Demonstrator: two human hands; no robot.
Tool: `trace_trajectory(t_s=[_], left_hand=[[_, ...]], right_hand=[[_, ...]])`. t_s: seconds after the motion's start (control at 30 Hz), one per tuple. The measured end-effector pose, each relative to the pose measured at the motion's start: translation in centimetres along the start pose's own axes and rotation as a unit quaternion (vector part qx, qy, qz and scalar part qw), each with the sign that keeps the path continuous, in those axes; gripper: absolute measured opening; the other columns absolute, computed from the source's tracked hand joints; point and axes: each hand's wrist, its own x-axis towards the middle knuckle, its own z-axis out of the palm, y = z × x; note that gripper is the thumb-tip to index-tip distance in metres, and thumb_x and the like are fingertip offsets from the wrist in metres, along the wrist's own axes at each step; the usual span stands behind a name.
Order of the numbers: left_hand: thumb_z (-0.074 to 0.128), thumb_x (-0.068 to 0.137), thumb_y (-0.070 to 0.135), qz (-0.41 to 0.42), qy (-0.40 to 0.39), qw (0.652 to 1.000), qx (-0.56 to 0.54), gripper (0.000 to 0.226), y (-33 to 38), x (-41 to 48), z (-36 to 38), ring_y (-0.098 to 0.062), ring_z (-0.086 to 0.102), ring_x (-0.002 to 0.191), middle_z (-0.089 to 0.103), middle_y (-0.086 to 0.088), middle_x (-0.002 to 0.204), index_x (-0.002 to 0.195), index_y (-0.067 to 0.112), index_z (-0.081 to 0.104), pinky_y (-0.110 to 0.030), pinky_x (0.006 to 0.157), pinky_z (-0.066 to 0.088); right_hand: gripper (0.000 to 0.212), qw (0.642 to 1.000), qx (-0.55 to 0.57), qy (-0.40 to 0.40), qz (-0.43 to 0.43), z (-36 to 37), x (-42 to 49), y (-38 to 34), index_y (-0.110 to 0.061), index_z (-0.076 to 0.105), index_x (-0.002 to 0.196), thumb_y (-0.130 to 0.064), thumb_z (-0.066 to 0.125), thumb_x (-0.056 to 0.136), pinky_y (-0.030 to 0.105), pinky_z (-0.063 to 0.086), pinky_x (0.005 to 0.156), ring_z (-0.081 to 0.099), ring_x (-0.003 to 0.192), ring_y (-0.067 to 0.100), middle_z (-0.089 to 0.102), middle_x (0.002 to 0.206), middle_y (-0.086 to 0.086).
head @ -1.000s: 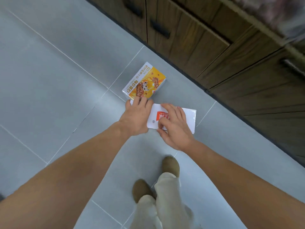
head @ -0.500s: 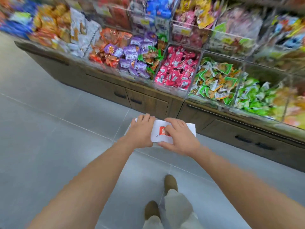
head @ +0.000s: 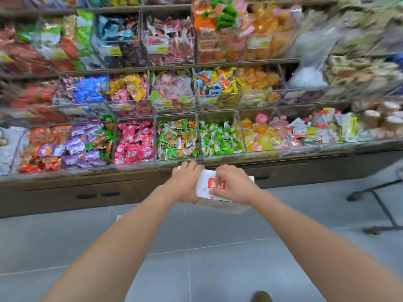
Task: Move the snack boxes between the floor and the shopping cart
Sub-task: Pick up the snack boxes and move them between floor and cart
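Note:
A white snack box [head: 205, 184] with a red label is held up in the air in front of me, level with the base of the shelving. My left hand [head: 187, 184] grips its left end, fingers curled over the far edge. My right hand [head: 233, 185] grips its right part, thumb on the near side and fingers across the top. Part of a second box edge [head: 218, 204] shows blurred beneath the white one. The shopping cart's dark frame and wheels [head: 375, 205] stand at the far right.
Tiered clear bins [head: 174, 136] full of wrapped candies fill the wall ahead, above brown wooden cabinets [head: 87, 192]. Grey tiled floor [head: 196, 269] lies below. My shoe tip [head: 261, 297] shows at the bottom.
Both hands have lifted the white box off the floor to shelf-base height. My view has risen from the floor to the candy shelves and turned right, bringing the cart frame into view.

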Motion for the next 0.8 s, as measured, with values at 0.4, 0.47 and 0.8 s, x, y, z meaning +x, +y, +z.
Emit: trace_trajectory(t_s=[0.4,0.47,0.8], left_hand=[[0.08,0.056,0.048,0.142,-0.015,0.988,0.063,0.1,26.7,18.5,-5.4,-0.025,0.032,0.126,0.035,-0.003,0.134,0.137,0.02,0.029,-0.046,0.101,0.039],[0.079,0.055,0.05,0.159,-0.016,0.985,0.067,0.101,31.6,21.6,-6.4,-0.023,0.034,0.123,0.037,-0.001,0.133,0.138,0.023,0.027,-0.044,0.1,0.04],[0.075,0.059,0.052,0.303,-0.034,0.943,0.135,0.087,51.2,37.4,-10.7,-0.02,0.043,0.112,0.045,-0.001,0.124,0.131,0.024,0.035,-0.039,0.095,0.043]], right_hand=[[0.084,0.988,-0.064,0.062,0.124,-14.6,-14.1,24.4,-0.032,0.036,0.12,-0.083,0.055,0.055,0.031,0.039,0.076,0.051,0.094,0.014,0.053,0.112,-0.007],[0.085,0.985,-0.073,0.078,0.137,-17.4,-16.3,28.7,-0.034,0.036,0.121,-0.083,0.055,0.055,0.029,0.039,0.076,0.051,0.093,0.013,0.054,0.112,-0.008],[0.084,0.959,-0.093,0.118,0.241,-27.7,-23.4,46.1,-0.031,0.037,0.124,-0.076,0.053,0.056,0.032,0.045,0.078,0.053,0.092,0.016,0.054,0.109,-0.006]])
